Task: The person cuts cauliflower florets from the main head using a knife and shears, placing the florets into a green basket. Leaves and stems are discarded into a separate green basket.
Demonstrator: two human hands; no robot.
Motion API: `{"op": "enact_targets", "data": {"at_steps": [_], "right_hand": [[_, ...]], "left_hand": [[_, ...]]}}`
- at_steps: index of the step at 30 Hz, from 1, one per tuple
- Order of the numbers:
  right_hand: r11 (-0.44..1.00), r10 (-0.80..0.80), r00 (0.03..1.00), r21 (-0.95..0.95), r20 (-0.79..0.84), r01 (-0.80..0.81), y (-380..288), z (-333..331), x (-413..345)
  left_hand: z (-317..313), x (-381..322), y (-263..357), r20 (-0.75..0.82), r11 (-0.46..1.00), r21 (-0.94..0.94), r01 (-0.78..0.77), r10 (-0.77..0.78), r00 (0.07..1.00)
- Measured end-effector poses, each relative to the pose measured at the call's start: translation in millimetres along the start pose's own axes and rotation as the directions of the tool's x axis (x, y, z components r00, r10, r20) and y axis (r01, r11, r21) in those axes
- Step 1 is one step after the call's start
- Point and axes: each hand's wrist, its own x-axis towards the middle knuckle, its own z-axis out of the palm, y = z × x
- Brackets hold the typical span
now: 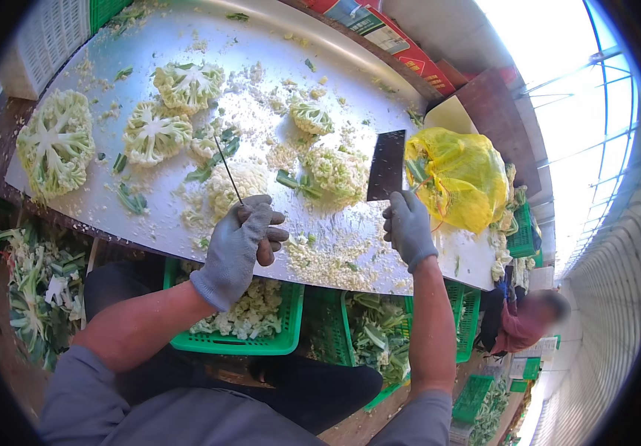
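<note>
My left hand (243, 243), in a grey work glove, grips a thin dark tool (228, 170), perhaps a blade seen edge-on, pointing up and away. A cauliflower head (237, 185) lies just beyond that hand. My right hand (408, 226), also gloved, holds a cleaver (386, 165) upright, its dark broad blade speckled with crumbs. Between the hands and farther back rests another cauliflower head (336, 174), with a leaf stalk (300, 185) beside it. Cut cauliflower pieces lie to the left, among them a large one (56, 143). A yellow mesh bag (457, 177) stands right beside the cleaver.
Crumbs and leaf scraps cover the white worktop (170, 223). Below its edge stand a green crate (237, 347) of florets and another crate (348, 329) with leaves. Trimmed leaves (41, 301) pile up at left. Another person (524, 323) is at far right.
</note>
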Motion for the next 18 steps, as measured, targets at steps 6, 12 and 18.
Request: {"op": "enact_targets", "data": {"at_steps": [6, 12, 18], "right_hand": [[0.896, 0.167, 0.983, -0.427, 0.072, -0.121, -18, 33, 38], [0.789, 0.318, 0.934, -0.592, 0.162, -0.166, -32, 57, 71], [0.75, 0.154, 0.981, -0.661, 0.117, -0.039, 40, 77, 85]], "left_hand": [[0, -9, 17, 0.008, 0.993, -0.105, -0.046, 0.047, 0.999], [-29, -12, 60, -0.074, 0.953, -0.24, -0.186, 0.174, 0.982], [-62, -1, 104, -0.192, 0.882, -0.292, -0.369, 0.324, 0.926]]}}
